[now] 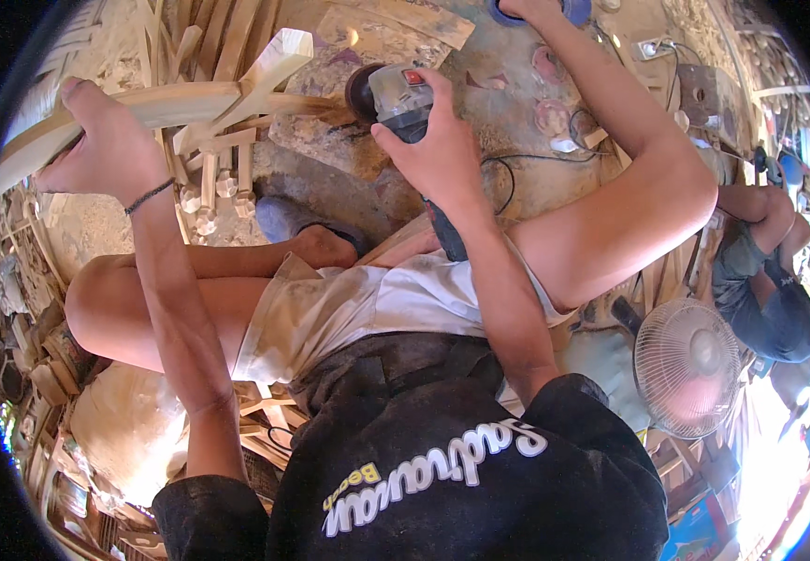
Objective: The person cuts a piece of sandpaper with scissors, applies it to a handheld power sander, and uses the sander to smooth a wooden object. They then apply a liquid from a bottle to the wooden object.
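Observation:
My left hand [110, 140] is wrapped round one end of a long, curved piece of pale wood [185, 103], its thumb lying over the top. A second angled arm of wood [269, 75] joins or crosses it at the other end; I cannot tell which. In my right hand [438, 140] is an angle grinder [400, 98], gripped by its body, the handle end pointing back toward my lap. A dark round disc [361, 92] is on the grinder's head, a short gap to the right of the wood. Whether the disc spins cannot be seen.
Turned wooden pieces [207, 192] and strips [227, 42] lie beyond and left. A black cable [508, 178] loops right of the grinder, near a power socket [650, 47]. My sandalled foot [307, 224] is close in front. A fan [690, 369] and another person [765, 280] are at right.

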The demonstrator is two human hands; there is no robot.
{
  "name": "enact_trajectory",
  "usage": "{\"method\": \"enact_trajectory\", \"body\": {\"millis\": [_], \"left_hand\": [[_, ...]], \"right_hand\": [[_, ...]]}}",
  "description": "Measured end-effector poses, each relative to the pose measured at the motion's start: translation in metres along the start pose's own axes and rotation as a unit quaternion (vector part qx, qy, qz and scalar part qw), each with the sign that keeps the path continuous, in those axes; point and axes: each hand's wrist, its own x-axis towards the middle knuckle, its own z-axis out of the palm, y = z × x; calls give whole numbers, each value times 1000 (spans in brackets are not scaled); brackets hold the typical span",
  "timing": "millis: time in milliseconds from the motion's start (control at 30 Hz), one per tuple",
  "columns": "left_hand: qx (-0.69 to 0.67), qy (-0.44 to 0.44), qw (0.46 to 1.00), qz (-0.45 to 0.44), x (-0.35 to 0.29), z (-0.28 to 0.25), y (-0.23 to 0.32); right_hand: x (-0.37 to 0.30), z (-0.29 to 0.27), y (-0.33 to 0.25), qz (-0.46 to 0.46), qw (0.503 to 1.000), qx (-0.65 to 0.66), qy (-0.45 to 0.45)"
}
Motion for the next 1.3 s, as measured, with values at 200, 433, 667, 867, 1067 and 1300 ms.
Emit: {"method": "enact_trajectory", "body": {"millis": [200, 433, 667, 867, 1067, 1300], "left_hand": [[7, -22, 999, -31, 8, -4, -3], [43, -25, 999, -7, 0, 3, -2], [99, 18, 995, 3, 18, 11, -15], [137, 23, 990, -5, 22, 15, -27], [167, 23, 986, 6, 28, 14, -36], [181, 13, 983, -16, 22, 13, -24]], "right_hand": [[1, 3, -9, -5, 999, 18, -37], [-2, -3, -7, 18, 999, -32, -18], [-2, 1, -12, -7, 1000, -15, -11], [-2, 4, -14, 21, 998, -33, -50], [-3, -3, -13, 70, 995, -57, -50], [-4, 0, -15, 25, 997, -52, -59]]}}
